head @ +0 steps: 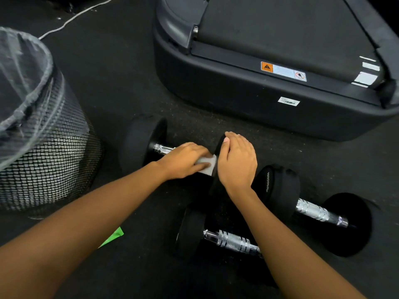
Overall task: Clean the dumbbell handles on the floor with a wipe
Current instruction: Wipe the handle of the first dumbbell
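Three black dumbbells with chrome handles lie on the dark floor. My left hand point(183, 159) grips a white wipe point(207, 164) wrapped round the right end of the far dumbbell's handle point(160, 147). My right hand point(236, 159) curls over the top of that dumbbell's right weight head point(219, 147), holding it. The second dumbbell's handle point(319, 212) lies to the right, bare. The third dumbbell's handle point(231, 241) lies nearest me, partly under my right forearm.
A black mesh waste bin point(49, 156) with a clear liner stands at the left. A treadmill's rear end point(259, 89) fills the far right. A white cable point(71, 18) runs across the far floor. A green packet point(113, 236) lies under my left forearm.
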Demonstrator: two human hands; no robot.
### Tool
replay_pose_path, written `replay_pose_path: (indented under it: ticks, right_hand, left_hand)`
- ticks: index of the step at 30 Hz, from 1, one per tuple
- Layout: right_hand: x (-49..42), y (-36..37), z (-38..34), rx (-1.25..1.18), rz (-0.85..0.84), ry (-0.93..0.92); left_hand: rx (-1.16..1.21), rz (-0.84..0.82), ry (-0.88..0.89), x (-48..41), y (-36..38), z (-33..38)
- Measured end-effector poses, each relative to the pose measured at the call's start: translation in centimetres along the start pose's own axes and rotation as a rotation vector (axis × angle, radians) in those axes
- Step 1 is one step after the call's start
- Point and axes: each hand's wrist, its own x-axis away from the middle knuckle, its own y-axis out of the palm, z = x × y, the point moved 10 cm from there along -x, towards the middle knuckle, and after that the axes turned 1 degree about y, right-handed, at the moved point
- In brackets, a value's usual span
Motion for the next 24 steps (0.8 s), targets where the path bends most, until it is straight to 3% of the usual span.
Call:
replay_pose_path:
  ticks: [4,13,20,24]
  right_hand:
    - [-0.1,0.1,0.1,0.010,-0.016,0.006]
    - [-0.2,0.2,0.1,-0.014,-0.019,0.008]
    - [-0.2,0.1,0.1,-0.014,-0.024,0.010]
    - [-0.2,0.3,0.1,-0.006,-0.034,0.009]
  left_hand:
    - [-0.090,0.133,0.102,0.3,-0.9,1.8]
    - [-0.176,0.205,0.154,3.0,-2.5,0.4]
    - [-0.132,0.228,0.012,2.8,-2.4,-0.6]
    - [-0.054,0.086,-0.219,0.6,-1.4,-2.1]
